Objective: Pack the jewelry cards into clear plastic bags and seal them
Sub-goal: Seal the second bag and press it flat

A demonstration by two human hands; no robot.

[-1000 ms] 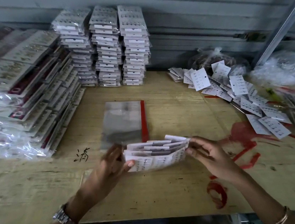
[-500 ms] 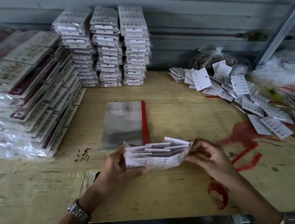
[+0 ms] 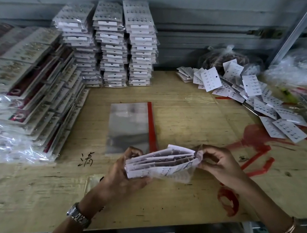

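Observation:
A stack of white jewelry cards (image 3: pixel 160 161) lies on its side just above the table, partly inside a clear plastic bag (image 3: pixel 183 176). My left hand (image 3: pixel 121 176) grips the stack's left end. My right hand (image 3: pixel 216 163) pinches the bag's open edge at the right end of the stack. Behind them a pile of flat clear bags with a red strip (image 3: pixel 129 127) lies on the wooden table (image 3: pixel 41 188). Loose jewelry cards (image 3: pixel 249 87) are scattered at the right.
Three tall stacks of packed cards (image 3: pixel 111 44) stand against the back wall. Larger bagged card packs (image 3: pixel 20 90) are piled at the left. Crumpled plastic bags (image 3: pixel 298 71) sit at the far right. The table's front edge runs near the bottom.
The stack has tipped flatter and sunk slightly toward the table. My right hand has shifted from the cards' end to pinching the bag's edge, and more bag film now shows under the cards.

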